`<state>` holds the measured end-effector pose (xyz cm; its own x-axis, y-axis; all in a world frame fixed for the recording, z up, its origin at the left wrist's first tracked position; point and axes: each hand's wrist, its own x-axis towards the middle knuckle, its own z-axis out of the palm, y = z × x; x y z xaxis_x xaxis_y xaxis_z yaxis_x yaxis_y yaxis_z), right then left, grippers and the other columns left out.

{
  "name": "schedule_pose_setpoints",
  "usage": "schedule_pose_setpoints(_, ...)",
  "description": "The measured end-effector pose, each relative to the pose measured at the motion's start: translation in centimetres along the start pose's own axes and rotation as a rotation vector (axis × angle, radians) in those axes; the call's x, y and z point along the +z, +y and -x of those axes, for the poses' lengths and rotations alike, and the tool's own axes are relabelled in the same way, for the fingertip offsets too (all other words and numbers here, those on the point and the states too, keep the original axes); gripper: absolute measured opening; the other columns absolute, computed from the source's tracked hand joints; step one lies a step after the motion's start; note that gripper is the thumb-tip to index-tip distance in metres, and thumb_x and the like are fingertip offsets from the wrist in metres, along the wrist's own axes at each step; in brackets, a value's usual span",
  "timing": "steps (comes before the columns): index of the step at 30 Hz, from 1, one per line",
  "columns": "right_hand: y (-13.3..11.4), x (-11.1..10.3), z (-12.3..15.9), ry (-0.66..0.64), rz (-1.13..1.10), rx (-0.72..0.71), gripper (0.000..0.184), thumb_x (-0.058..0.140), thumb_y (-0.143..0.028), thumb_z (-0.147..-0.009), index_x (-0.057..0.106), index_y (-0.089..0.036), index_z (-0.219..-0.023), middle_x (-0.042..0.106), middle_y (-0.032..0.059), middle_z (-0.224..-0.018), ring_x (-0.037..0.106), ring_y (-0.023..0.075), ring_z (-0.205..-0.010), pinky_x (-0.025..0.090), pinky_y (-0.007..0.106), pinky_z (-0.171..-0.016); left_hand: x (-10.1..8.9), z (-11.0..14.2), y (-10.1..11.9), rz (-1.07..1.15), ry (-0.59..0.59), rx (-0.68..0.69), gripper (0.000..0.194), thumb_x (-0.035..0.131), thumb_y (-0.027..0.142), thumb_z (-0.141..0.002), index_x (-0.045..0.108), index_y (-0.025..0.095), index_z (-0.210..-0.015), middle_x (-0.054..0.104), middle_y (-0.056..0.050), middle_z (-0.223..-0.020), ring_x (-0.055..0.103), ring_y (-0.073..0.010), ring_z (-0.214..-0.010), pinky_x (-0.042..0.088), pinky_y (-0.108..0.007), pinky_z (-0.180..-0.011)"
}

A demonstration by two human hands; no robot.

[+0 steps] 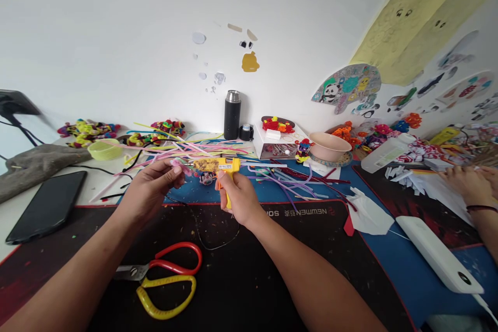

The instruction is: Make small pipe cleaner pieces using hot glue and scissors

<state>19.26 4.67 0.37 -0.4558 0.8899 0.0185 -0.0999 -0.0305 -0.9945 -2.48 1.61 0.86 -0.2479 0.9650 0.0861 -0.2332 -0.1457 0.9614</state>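
Observation:
My right hand (238, 194) is wrapped round the handle of a yellow hot glue gun (208, 165), which points left above the mat. Between the fingertips of my left hand (155, 181) is a small fuzzy pink piece (181, 165), right at the gun's nozzle. Its exact shape is partly covered by the fingers. Behind the hands lie many pink, white and yellow pipe cleaners (194, 148). Purple pipe cleaners (278, 179) spread to the right of the gun. Scissors (167, 280) with one red and one yellow handle rest on the dark mat (233, 280) below.
A black phone (46, 207) and a light green bowl (105, 149) are at left. Against the wall stands a black thermos (232, 116). To the right are a pink bowl (330, 146), a white power bank (439, 254), a plastic bottle (389, 153) and another person's hand (469, 184).

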Motion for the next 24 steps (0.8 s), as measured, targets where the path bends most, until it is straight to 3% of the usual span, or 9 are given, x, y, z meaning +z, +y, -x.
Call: schedule_pose_setpoints(24, 0.10, 0.01, -0.10, 0.009, -0.011, 0.000, 0.051, 0.056, -0.070, -0.096, 0.056, -0.023, -0.076, 0.049, -0.0060, -0.041, 0.036, 0.0098, -0.036, 0.034, 0.024, -0.042, -0.35, -0.36, -0.32, 0.034, 0.031, 0.017, 0.039, 0.102, 0.043, -0.061, 0.081, 0.017, -0.081, 0.074, -0.003, -0.074, 0.063, -0.0140, -0.066, 0.052, -0.022, -0.062)
